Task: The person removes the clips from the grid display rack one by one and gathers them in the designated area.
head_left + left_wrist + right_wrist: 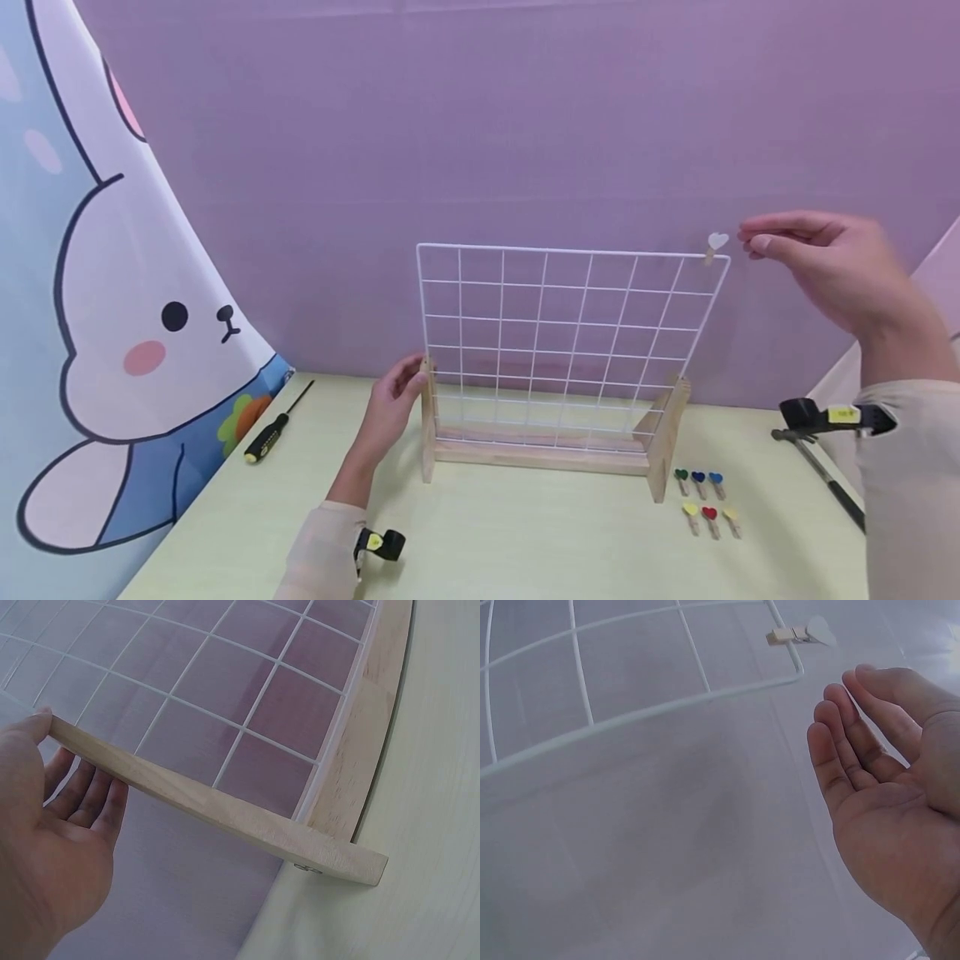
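Note:
A white wire grid panel (558,321) stands upright in a wooden stand (540,457) on the table. My left hand (394,392) grips the top of the stand's left side piece (217,806), thumb on one face and fingers on the other. Clipped to the grid's top bar, near the right corner, is a small wooden clothespin with a white heart (717,242). Just right of that clothespin, my right hand (843,262) hangs in the air with nothing in it. Its fingers are extended and apart from the clothespin (784,636) in the right wrist view.
Several heart clothespins (709,514) lie in two rows on the table (525,533), right of the stand. A hammer (825,475) lies at the far right. On the left lies a screwdriver (268,437), beside a rabbit-print cloth (150,350). Purple fabric (450,125) hangs behind.

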Motion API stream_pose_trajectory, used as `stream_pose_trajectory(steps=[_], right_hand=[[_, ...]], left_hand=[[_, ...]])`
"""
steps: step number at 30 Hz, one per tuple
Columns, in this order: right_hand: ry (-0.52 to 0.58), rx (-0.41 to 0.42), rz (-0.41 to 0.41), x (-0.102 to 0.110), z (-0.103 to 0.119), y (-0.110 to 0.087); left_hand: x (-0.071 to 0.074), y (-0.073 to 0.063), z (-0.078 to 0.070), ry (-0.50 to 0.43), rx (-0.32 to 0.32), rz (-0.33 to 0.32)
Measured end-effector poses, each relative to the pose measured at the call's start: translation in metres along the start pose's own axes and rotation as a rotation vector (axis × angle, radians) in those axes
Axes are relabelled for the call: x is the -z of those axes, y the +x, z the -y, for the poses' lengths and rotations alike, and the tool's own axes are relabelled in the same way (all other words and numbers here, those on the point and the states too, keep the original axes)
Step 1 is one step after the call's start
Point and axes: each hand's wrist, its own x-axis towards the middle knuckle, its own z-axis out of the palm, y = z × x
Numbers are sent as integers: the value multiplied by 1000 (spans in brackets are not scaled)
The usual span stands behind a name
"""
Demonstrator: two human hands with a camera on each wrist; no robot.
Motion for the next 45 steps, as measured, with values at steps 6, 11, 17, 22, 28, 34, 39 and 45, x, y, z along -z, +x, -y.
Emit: stream_pose_trajectory(steps=[6,11,17,22,28,34,39,45], right_hand=[[58,-12,34,-8,4,6],[-81,-37,29,-13,5,8],[-142,-76,38,-17,4,9],[-18,-50,34,-20,1,9],[205,0,38,-23,-1,11],[235,-25,9,-25,2,9],[171,-92,-2,-24,7,10],[24,-148,-13,-26,13,13]], left_hand=[[-1,0,1,0,-9,6],[-1,0,1,7,-13,11],[-1,1,1,6,-8,11],[-2,1,1,14,-4,9],[-3,1,2,17,-4,11],[-4,2,2,21,-3,12],[-3,2,1,13,-10,11],[-2,1,2,10,-3,7]])
